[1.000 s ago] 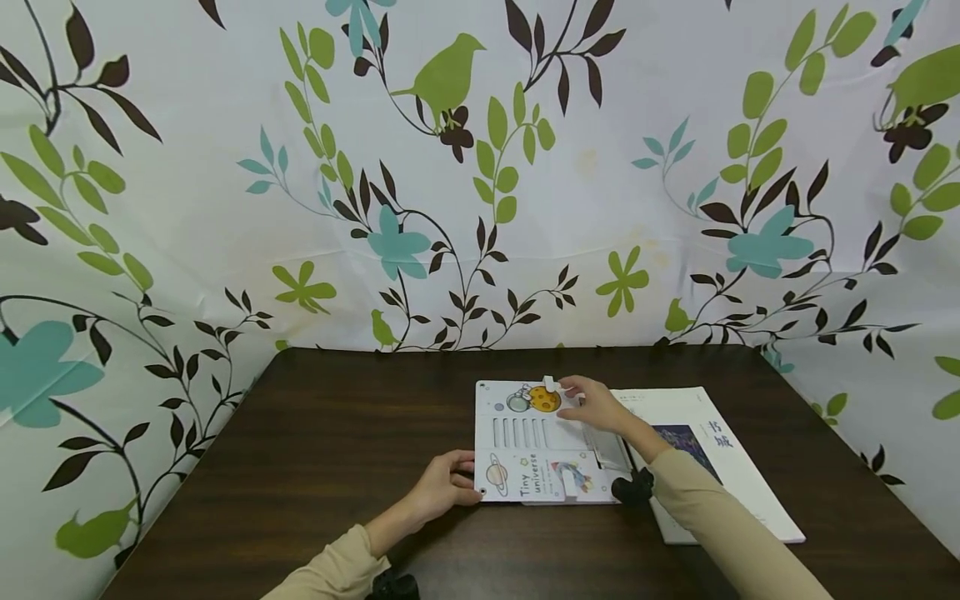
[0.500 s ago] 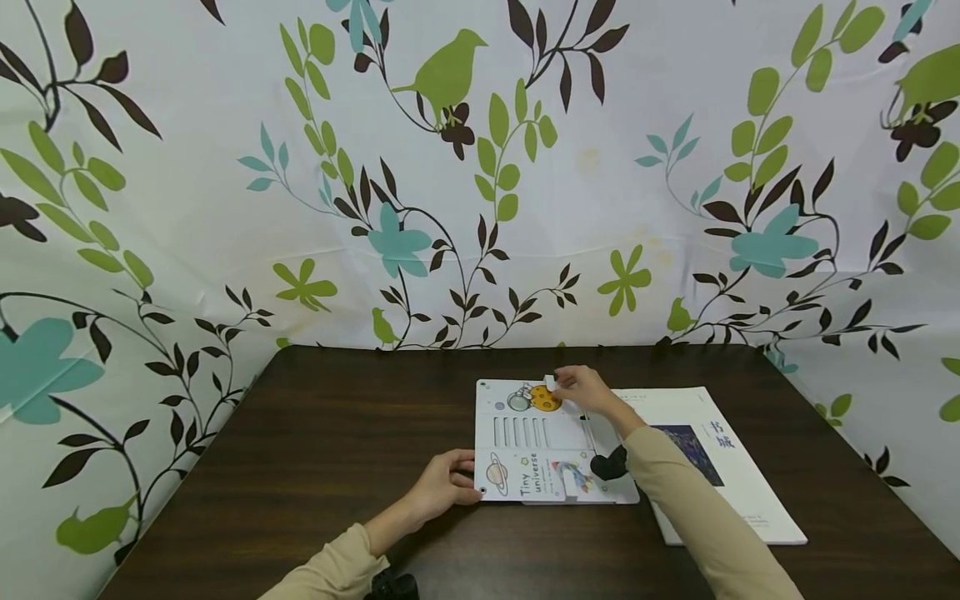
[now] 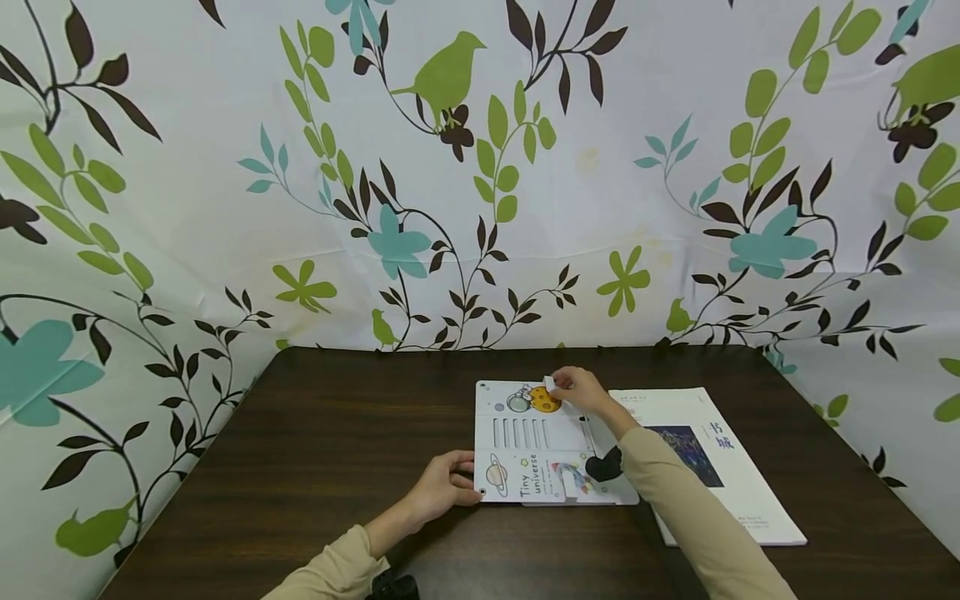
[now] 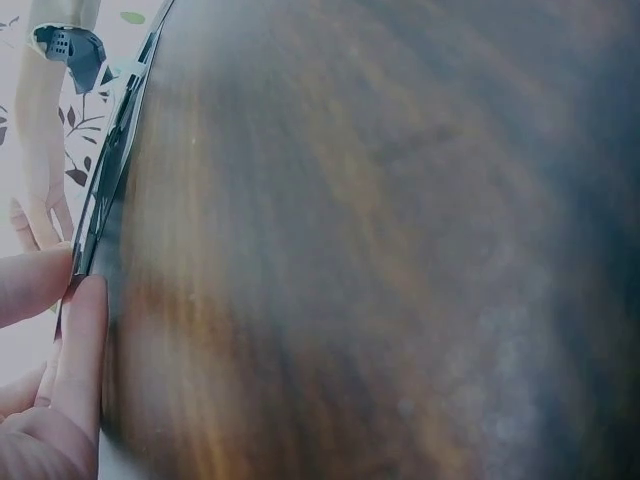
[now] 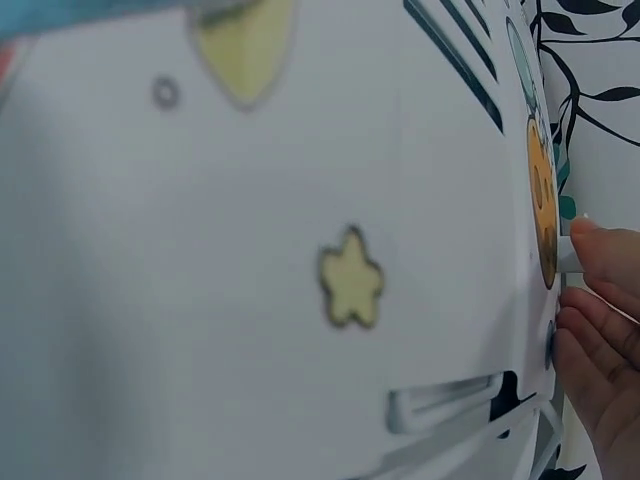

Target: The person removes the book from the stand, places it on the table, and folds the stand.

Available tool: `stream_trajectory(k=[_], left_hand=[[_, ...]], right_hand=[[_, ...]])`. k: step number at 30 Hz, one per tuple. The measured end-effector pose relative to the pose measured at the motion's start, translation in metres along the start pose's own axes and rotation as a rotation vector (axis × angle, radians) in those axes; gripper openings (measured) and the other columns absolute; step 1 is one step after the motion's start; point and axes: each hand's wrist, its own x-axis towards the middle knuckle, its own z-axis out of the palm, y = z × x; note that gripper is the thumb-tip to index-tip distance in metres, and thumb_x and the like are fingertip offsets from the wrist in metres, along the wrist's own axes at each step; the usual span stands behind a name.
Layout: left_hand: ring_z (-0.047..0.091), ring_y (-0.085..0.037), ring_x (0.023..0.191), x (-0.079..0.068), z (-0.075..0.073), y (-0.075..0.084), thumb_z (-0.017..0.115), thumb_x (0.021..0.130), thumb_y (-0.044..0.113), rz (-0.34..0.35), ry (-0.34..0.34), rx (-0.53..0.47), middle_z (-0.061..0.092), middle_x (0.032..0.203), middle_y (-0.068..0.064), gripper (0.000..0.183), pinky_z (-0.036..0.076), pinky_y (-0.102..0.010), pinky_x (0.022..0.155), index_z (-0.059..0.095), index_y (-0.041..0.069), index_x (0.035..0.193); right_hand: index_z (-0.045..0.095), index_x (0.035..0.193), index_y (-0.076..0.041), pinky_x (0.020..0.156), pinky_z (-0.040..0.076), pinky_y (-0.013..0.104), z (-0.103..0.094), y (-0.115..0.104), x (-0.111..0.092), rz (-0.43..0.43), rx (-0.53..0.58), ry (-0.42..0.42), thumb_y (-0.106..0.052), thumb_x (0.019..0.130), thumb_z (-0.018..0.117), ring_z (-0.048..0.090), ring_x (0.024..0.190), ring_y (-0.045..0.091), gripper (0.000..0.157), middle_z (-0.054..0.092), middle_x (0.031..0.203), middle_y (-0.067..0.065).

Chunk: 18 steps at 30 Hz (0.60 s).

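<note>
A flat white book stand (image 3: 528, 434) lies on the table, printed with a moon, a planet, a rainbow and the words "Tiny universe". At its near left corner my left hand (image 3: 442, 483) grips the edge; the left wrist view shows the thumb above and fingers (image 4: 84, 345) below the thin stand (image 4: 112, 150). My right hand (image 3: 587, 393) reaches over the far edge and pinches a small white tab (image 3: 549, 383) beside the moon picture. The right wrist view has thumb and fingers at this tab (image 5: 569, 255). My right forearm hides part of the stand's right side.
A white book (image 3: 738, 492) with a dark blue picture lies right of the stand, partly under my right sleeve (image 3: 697, 508). The dark wooden table (image 3: 360, 417) ends at a patterned cloth (image 3: 555, 292) behind. A black wrist camera (image 3: 393, 586) sits on my left wrist.
My right hand has moved left along the far edge and taken hold of the tab; over the last half second it has barely moved. The left hand stays in place.
</note>
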Motion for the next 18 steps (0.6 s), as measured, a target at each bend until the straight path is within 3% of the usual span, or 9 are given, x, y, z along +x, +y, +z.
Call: stream_trajectory(k=[11,18], left_hand=[[0.062,-0.023,0.078,0.003,-0.002,0.001,0.069,0.068,-0.012,0.039,-0.02,0.053,0.057,0.099,-0.019,0.056,0.053,-0.027,0.063,0.045,-0.017,0.118],[0.064,-0.029,0.082,0.005,-0.015,0.008,0.068,0.073,-0.007,0.065,-0.042,0.119,0.058,0.101,-0.023,0.051,0.054,-0.03,0.062,0.045,-0.017,0.118]], right_hand=[[0.055,0.116,0.005,0.078,0.047,0.037,-0.008,-0.001,-0.008,0.078,0.057,-0.051,-0.013,0.085,0.062,0.055,0.093,0.025,0.036,0.06,0.1,0.014],[0.053,0.116,0.01,0.076,0.049,0.038,-0.032,-0.009,-0.024,-0.054,0.06,-0.044,-0.009,0.081,0.066,0.057,0.09,0.028,0.042,0.06,0.097,0.017]])
